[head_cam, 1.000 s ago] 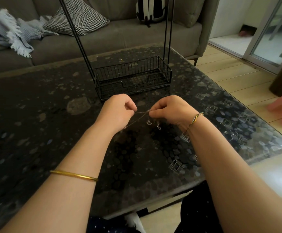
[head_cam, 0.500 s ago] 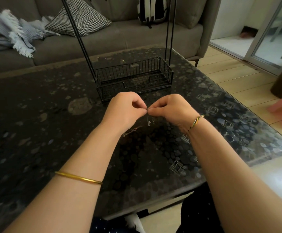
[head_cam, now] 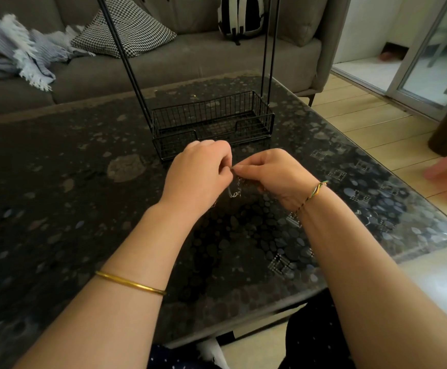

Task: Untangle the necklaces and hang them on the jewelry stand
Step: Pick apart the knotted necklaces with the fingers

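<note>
Both hands are raised just above the dark patterned desk (head_cam: 70, 182), close in front of the jewelry stand (head_cam: 175, 145). The left hand (head_cam: 198, 174) has its fingers curled, thumb and fingertips pinching the fine chain of the necklaces (head_cam: 235, 192). The right hand (head_cam: 273, 177) meets it fingertip to fingertip and pinches the same chain at almost the same spot. A short tangle of silver links hangs below the pinch, between the two hands and over the desk; whether its lowest part touches the surface cannot be told. The stand is a black wire basket on the desk with thin upright rods rising out of view; no chain is seen on it. A gold bangle (head_cam: 130, 283) sits on the left forearm, a coloured cord bracelet (head_cam: 315, 192) on the right wrist. Behind the desk is a grey sofa (head_cam: 190, 62) carrying a checked cushion (head_cam: 126, 33), a pale fringed blanket (head_cam: 17, 54) and a backpack (head_cam: 241, 14).
</note>
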A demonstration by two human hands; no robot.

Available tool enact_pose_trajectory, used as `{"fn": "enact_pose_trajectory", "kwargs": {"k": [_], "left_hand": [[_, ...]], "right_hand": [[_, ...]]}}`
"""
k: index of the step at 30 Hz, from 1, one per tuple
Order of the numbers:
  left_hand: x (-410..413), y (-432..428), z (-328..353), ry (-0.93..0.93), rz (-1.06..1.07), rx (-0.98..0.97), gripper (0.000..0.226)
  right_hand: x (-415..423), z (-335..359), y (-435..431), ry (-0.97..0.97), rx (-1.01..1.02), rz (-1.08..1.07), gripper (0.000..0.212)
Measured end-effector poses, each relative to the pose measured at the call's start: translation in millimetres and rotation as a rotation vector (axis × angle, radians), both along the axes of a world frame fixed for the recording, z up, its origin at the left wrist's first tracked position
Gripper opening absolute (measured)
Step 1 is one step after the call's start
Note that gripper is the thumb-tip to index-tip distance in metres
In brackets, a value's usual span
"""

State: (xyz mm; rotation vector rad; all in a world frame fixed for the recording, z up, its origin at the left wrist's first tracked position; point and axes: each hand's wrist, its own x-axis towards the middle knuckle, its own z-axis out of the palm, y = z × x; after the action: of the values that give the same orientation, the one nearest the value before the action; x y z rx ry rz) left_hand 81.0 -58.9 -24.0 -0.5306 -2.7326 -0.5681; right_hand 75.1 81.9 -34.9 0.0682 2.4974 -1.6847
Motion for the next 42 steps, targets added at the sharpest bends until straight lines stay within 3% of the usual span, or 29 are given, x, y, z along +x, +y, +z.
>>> {"fn": "enact_pose_trajectory", "kwargs": {"k": [13, 16, 20, 35, 42], "left_hand": [[-6, -5, -1, -0.165, 0.017, 0.217, 0.008], [-8, -8, -1, -0.205, 0.072, 0.256, 0.008], [-5, -8, 1, -0.195, 0.039, 0.280, 0.012], [-1, 1, 3, 0.076, 0.006, 0.042, 0.007], [-4, 0, 3, -0.101, 0.032, 0.254, 0.007]], "right_hand": [[0, -1, -1, 0.109, 0.056, 0.001, 0.010], [0, 0, 0, 0.076, -0.009, -0.033, 0.012], [1, 2, -1, 0.053, -0.041, -0.056, 0.013], [5, 8, -1, -0.030, -0.180, -0.072, 0.015], [5, 8, -2, 0.008, -0.161, -0.026, 0.016]]}}
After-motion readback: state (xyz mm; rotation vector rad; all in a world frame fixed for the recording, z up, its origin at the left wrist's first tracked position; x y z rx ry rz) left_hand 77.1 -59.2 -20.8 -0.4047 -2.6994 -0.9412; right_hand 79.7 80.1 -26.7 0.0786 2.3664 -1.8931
